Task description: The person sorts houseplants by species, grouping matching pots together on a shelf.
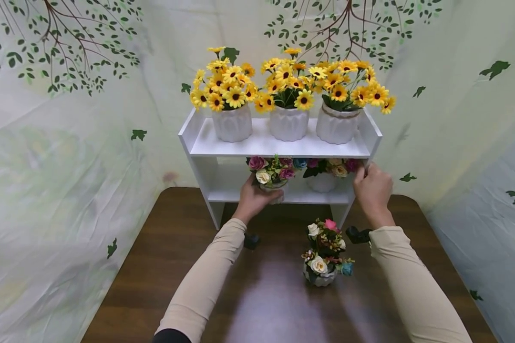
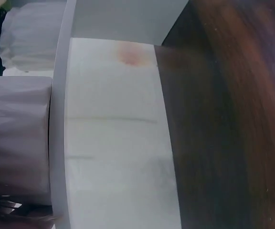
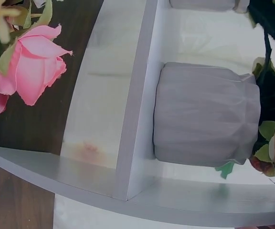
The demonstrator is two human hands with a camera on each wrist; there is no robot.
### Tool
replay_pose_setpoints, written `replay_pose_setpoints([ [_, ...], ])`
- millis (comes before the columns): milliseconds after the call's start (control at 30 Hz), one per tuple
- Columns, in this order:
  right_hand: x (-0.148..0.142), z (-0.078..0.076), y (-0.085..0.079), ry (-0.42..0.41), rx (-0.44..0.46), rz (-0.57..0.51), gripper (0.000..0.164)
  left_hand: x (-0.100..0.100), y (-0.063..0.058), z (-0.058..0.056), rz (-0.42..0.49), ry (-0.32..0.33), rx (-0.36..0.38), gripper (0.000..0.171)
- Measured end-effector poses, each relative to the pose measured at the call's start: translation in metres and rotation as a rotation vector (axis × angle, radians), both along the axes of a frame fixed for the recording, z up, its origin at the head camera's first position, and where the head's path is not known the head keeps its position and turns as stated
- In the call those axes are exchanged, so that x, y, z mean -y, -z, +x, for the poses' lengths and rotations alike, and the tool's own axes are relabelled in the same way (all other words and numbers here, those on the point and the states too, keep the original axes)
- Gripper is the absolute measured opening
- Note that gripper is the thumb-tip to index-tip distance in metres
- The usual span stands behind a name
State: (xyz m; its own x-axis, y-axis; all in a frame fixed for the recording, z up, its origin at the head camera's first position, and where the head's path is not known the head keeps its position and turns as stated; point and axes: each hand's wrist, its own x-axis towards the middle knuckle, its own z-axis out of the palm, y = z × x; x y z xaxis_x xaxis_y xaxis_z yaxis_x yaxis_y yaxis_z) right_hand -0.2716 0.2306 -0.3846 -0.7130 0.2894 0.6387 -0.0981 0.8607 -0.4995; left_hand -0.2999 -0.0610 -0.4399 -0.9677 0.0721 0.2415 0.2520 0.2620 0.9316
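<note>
My left hand [image 1: 257, 195] grips a potted rose arrangement [image 1: 273, 171] with purple and cream blooms at the lower board of a white two-tier shelf [image 1: 279, 151]. In the left wrist view its white pot [image 2: 18, 138] is close to the shelf board [image 2: 58, 119]. My right hand [image 1: 374, 190] holds the shelf's right side panel by its front edge, fingers curled. Beside it on the lower board stands another rose pot [image 1: 323, 183], whose pale ribbed pot [image 3: 204, 114] shows large in the right wrist view. Most of the left fingers are hidden.
Three white pots of yellow daisy-like flowers [image 1: 288, 124] line the top board. On the brown table [image 1: 176, 267], in front of the shelf, stand more potted roses [image 1: 319, 274] between my forearms. Behind hangs a leaf-printed cloth [image 1: 90, 190].
</note>
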Motion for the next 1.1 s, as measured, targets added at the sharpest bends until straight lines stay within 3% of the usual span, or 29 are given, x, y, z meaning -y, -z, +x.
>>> replay_pose_setpoints([
  [233, 0.001, 0.005, 0.004, 0.002, 0.006, 0.015, 0.037, -0.007, 0.0, -0.01, -0.093, -0.021, 0.074, 0.096],
  [367, 0.001, 0.004, 0.004, 0.001, -0.008, 0.025, 0.038, -0.011, -0.002, -0.018, -0.152, -0.019, 0.079, 0.099],
  [767, -0.001, 0.004, 0.001, 0.015, -0.009, 0.023, 0.037, -0.023, -0.003, -0.035, -0.068, 0.005, 0.071, 0.097],
  [1100, 0.0, 0.002, -0.001, 0.007, -0.006, 0.026, 0.038, -0.024, -0.001, -0.044, -0.074, -0.012, 0.089, 0.098],
])
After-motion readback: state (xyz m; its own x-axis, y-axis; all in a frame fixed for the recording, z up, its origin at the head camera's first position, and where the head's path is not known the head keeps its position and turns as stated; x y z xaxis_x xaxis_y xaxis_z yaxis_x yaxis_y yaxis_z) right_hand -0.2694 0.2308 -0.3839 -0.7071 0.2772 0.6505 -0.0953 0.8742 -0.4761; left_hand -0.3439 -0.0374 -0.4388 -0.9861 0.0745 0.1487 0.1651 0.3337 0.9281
